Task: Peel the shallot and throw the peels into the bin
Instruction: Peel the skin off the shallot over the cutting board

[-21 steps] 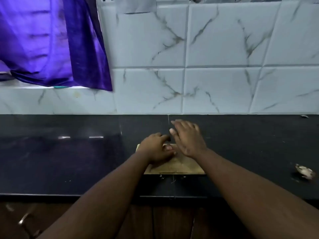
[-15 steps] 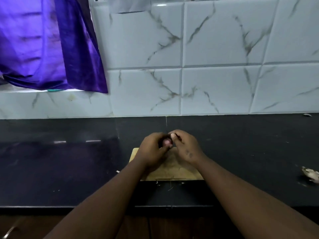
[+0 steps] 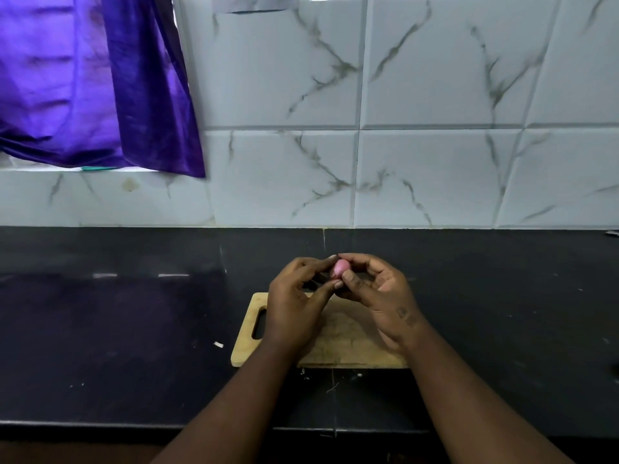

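Both hands pinch a pink shallot (image 3: 341, 269) above the far edge of the board (image 3: 348, 343).

Left hand (image 3: 296, 306) comes in from the left w/ fingers curled, thumb and fingertips closed on the shallot's left side. Right hand (image 3: 385, 296) meets it from the right, thumb on the lower end, index over the top; other fingers loosely bent. Shallot looks smooth and pink, held in the air, not touching the board. Board is light wood w/ a slot handle at its left end, lying flat on the black surface (image 3: 134, 329) near the front edge. A few pale scraps (image 3: 218, 344) lie on the surface left of the board and just in front of it. Marbled tile wall (image 3: 435, 162) behind; purple cloth (image 3: 100, 78) hangs top left.
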`<state>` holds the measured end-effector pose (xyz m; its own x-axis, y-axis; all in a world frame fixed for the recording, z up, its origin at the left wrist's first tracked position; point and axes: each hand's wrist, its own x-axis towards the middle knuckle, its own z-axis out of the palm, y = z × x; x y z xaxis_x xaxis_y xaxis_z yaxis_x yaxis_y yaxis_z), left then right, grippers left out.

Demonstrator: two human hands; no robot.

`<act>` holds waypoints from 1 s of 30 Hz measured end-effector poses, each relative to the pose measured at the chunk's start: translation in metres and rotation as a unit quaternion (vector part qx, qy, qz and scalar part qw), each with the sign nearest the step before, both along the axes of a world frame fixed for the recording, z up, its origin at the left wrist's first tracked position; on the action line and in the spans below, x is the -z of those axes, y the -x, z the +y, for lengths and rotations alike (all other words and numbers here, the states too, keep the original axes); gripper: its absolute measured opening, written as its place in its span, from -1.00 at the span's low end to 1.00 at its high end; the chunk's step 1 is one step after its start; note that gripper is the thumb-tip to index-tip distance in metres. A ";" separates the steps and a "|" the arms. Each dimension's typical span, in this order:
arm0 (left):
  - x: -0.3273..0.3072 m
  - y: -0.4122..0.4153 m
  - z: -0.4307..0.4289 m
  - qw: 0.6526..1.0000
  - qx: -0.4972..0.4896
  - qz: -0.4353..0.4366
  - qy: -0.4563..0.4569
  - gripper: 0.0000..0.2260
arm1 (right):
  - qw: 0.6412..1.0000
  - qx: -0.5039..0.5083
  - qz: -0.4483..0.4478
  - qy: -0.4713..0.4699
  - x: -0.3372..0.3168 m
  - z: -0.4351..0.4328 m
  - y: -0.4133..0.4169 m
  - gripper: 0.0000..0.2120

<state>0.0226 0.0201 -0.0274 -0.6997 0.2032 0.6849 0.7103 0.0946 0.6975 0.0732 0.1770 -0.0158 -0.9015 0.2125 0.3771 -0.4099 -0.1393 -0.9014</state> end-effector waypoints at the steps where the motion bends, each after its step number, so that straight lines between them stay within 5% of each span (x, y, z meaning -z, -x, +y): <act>1: 0.001 0.000 0.000 1.000 0.008 -0.009 -0.009 -0.71 | 1.000 -0.002 0.003 0.001 0.000 0.000 -0.001 -0.70; 8: 0.005 0.005 0.001 0.999 -0.018 -0.025 -0.043 -0.86 | 0.999 0.016 0.003 -0.035 0.003 -0.002 -0.002 -0.73; 12: 0.004 0.006 0.003 0.997 -0.058 -0.047 -0.038 -0.78 | 0.999 -0.004 0.000 -0.033 0.006 -0.002 -0.001 -0.71; 17: 0.004 0.005 0.000 0.991 -0.108 -0.044 0.069 -0.93 | 0.999 -0.013 -0.009 -0.050 0.007 0.003 -0.001 -0.58; 22: 0.003 0.001 0.001 0.987 -0.094 -0.053 0.118 -0.88 | 0.997 0.004 -0.036 -0.061 0.008 0.006 0.000 -0.53; 30: -0.002 -0.005 -0.001 0.993 -0.024 -0.088 0.069 -0.81 | 0.991 0.039 -0.037 -0.126 0.009 0.008 -0.001 -0.58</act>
<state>0.0273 0.0195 -0.0253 -0.8169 0.2510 0.5193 0.5714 0.2291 0.7881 0.0738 0.1855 -0.0244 -0.9131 0.1909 0.3602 -0.3416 0.1240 -0.9316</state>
